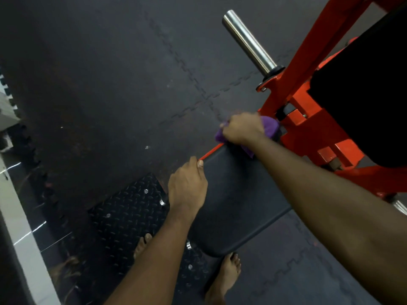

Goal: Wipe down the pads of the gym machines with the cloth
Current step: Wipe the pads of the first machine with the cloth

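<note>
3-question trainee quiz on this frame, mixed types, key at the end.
1. True or false: the right hand grips the purple cloth.
2. The left hand touches: A) the steel sleeve; B) the edge of the black pad; C) the floor plate.
3. Fill in: the cloth sits at the pad's ___ end, near or far from the person.
Key: 1 true; 2 B; 3 far.
</note>
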A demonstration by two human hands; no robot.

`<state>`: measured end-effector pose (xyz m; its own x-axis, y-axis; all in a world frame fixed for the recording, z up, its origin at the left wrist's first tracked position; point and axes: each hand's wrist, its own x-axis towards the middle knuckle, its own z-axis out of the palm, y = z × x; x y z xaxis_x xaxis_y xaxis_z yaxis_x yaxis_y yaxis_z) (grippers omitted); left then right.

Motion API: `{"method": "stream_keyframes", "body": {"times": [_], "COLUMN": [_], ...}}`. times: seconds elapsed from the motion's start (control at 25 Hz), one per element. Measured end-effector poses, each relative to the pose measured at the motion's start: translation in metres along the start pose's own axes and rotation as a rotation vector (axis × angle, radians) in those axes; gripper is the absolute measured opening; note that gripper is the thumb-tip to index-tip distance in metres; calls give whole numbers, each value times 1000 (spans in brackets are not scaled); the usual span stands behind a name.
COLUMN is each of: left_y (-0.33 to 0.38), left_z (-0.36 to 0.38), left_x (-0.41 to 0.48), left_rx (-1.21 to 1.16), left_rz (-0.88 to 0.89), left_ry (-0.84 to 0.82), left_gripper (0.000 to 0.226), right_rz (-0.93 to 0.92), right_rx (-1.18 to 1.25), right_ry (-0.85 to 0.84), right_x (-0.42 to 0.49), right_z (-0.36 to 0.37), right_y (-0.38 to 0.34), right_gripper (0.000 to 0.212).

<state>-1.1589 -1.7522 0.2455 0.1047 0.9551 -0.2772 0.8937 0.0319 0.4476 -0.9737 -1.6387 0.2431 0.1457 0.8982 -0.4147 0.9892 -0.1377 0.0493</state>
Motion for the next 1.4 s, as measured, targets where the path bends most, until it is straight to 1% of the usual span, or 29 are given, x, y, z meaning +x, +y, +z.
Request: {"method": "stream_keyframes", "body": {"times": [0.08,0.12,0.16,0.24,0.32,0.36,0.44,0.52,0.6,0.68,0.8,0.88,1.0,1.08,1.2,1.28,1.32,1.4], "left_y": [-9,-15,-19,-29,-37,-41,-45,-48,-51,-53,-58,-60,-70,-81,-105,-117,-123,-136], "left_z": [-3,-5,-6,-9,-10,-12,-14,-16,-21,-25,-25,-27,-32,-41,-58,-67,-71,-76], "left_x": [-7,-10,-14,-18,-20,-20,-21,-24,-27,-28,-30,-30,-36,-41,-48,-52,-53,-53], "left_rx": [-40,-65,-90,-140,-178,-185,-185,-189,-196,-182,-210,-241,-244,-206,-155,-112,-95,-93], "left_rz": [-35,-55,-56,-34,-5,3,2,-3,-19,-23,2,8,-17,-46,-83,-82,-74,-47], "left_ry": [-9,-17,-29,-52,-70,-73,-73,-60,-53,-61,-67,-72,-64,-44,-3,3,-11,-36], "left_gripper": [29,29,28,27,28,29,29,29,27,25,23,21,21,24,21,19,18,18], "right_rz": [-209,-272,-273,-123,50,83,2,-119,-233,-219,-15,58,-14,-88,-293,-415,-408,-245], "right_rx": [-69,-73,-67,-61,-52,-88,-162,-146,-132,-78,-64,-79,-58,-13,50,39,36,46], "right_ry": [20,16,-1,-58,-83,-76,-57,-64,-28,-32,-43,-34,2,60,142,132,99,23], "right_x": [-27,-35,-36,-17,-1,-2,-11,-33,-49,-41,-18,-17,-37,-63,-116,-123,-116,-103], "right_z": [12,15,12,2,-6,-6,1,8,15,10,-4,-4,9,18,36,42,39,31], "right_y": [-33,-36,-29,-7,11,8,-22,-60,-68,-46,3,0,-46,-76,-111,-110,-106,-100], "right_gripper": [51,52,54,56,53,52,50,50,51,56,53,50,49,47,43,48,50,47]}}
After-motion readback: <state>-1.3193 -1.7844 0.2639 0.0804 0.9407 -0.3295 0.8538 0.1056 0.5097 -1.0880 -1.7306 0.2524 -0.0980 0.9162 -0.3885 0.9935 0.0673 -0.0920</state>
